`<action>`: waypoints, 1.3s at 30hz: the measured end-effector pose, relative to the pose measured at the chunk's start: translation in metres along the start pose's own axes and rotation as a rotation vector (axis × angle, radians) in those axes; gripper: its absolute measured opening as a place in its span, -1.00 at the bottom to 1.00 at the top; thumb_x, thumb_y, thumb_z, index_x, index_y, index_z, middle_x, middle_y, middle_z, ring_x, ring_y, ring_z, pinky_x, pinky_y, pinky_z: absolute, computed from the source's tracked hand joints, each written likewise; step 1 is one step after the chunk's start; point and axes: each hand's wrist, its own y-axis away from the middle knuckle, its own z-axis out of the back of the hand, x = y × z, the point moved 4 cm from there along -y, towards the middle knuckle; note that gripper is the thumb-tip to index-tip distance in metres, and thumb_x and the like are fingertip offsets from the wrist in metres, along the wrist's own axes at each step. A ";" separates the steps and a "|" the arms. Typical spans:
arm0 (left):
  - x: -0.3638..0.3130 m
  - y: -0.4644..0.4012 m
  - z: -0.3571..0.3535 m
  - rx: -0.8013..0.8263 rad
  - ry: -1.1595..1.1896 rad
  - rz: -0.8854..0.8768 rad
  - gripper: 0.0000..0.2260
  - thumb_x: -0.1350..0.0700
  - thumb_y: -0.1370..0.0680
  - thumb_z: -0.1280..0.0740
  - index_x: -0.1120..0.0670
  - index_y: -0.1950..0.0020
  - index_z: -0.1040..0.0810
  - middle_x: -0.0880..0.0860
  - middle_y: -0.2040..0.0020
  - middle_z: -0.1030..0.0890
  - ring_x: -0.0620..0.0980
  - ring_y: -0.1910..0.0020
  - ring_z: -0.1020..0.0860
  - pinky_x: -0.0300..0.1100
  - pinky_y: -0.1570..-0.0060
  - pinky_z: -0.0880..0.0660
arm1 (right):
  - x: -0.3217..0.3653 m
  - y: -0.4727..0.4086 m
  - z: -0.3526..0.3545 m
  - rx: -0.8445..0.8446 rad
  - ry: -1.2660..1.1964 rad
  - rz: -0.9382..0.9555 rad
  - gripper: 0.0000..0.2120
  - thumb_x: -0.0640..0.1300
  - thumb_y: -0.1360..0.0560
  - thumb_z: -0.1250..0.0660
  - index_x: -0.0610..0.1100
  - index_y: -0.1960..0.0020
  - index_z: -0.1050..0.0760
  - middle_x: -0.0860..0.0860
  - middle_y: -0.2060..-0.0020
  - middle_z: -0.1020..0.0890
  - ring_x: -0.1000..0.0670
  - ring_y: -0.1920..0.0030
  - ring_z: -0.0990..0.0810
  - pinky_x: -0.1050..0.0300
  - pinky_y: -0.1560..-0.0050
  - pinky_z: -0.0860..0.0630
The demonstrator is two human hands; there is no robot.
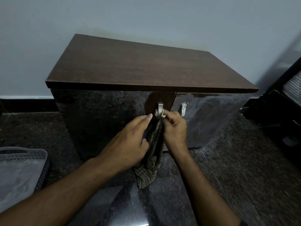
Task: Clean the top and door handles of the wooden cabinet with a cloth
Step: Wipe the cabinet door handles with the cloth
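Note:
The dark wooden cabinet [138, 67] stands against the wall, its brown top bare and its two glossy doors facing me. A striped olive cloth [154, 144] is looped around the left door's metal handle [160, 106] and hangs down toward the floor. My right hand [175, 128] pinches the cloth's upper end right beside the handle. My left hand [130, 141] grips the cloth lower down, with its fingers reaching up to the handle. The right door's handle [183, 109] is uncovered, just right of my right hand.
A grey perforated plastic basket [22, 162] sits on the dark speckled floor at the lower left. A black rack or stand [280, 101] leans close to the cabinet's right side. The pale wall runs behind the cabinet.

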 end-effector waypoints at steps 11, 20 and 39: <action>-0.002 0.004 0.017 -0.042 -0.014 -0.002 -0.36 0.14 -0.52 -0.27 -0.06 -0.57 -0.12 -0.20 -0.49 -0.19 -0.45 -0.35 -0.08 -0.59 -0.24 0.01 | 0.010 0.000 -0.006 0.041 0.010 -0.386 -0.68 -0.44 -0.50 -0.14 -0.24 0.02 -0.65 -0.12 0.21 -0.68 -0.10 0.22 -0.64 0.03 0.17 -0.57; -0.011 -0.002 0.006 -0.025 0.001 -0.016 -0.36 0.17 -0.53 -0.27 -0.07 -0.57 -0.12 -0.18 -0.51 -0.20 -0.37 -0.41 -0.13 -0.54 -0.26 0.00 | 0.019 0.008 0.006 -0.189 -0.185 -0.267 -0.88 -0.23 -0.58 -0.35 -0.13 0.04 -0.67 0.11 0.26 -0.66 0.22 0.29 -0.62 0.38 0.27 -0.51; 0.006 -0.001 0.010 -0.048 0.003 0.015 -0.35 0.15 -0.52 -0.28 -0.07 -0.56 -0.12 -0.21 -0.50 -0.18 -0.38 -0.41 -0.14 -0.57 -0.24 -0.02 | 0.051 0.008 -0.007 -0.209 0.415 0.562 -0.90 -0.40 -0.54 -0.34 -0.30 0.03 -0.62 -0.11 0.17 -0.58 -0.10 0.16 -0.55 0.02 0.14 -0.53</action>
